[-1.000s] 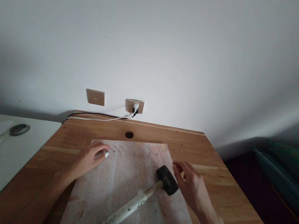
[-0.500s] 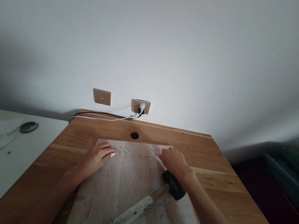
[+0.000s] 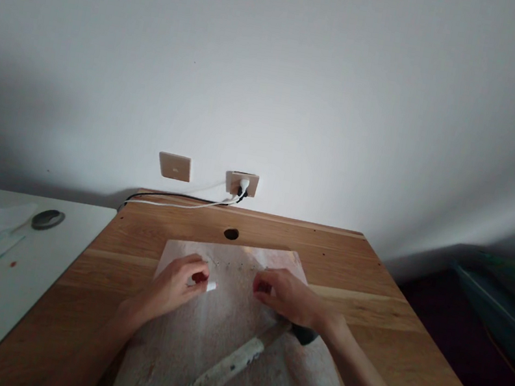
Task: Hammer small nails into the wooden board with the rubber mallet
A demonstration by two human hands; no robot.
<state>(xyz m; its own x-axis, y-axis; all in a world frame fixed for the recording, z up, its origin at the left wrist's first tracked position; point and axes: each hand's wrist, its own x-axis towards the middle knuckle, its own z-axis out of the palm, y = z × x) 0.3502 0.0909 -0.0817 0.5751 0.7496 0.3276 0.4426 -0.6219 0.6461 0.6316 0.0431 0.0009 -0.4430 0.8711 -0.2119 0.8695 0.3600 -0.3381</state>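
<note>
Head view: nails in a row nr far edge of pale board; too small to tell how deep each sits. Board flat on wood worktop. Mallet lies diag. across board, handle end to near L, black head to R, partly hidden behind R hand.

L hand: over board nr L end of row, fingers curled, gap betw. thumb & index; white bit at thumb tip, can't tell if worn or held. R hand: nr R end of row, fingers bent loosely, can't tell if gripping anything.

Farther out: round hole in worktop beyond board; wall socket w/ plug, cables running L. White table at L, round grey item on it.
</note>
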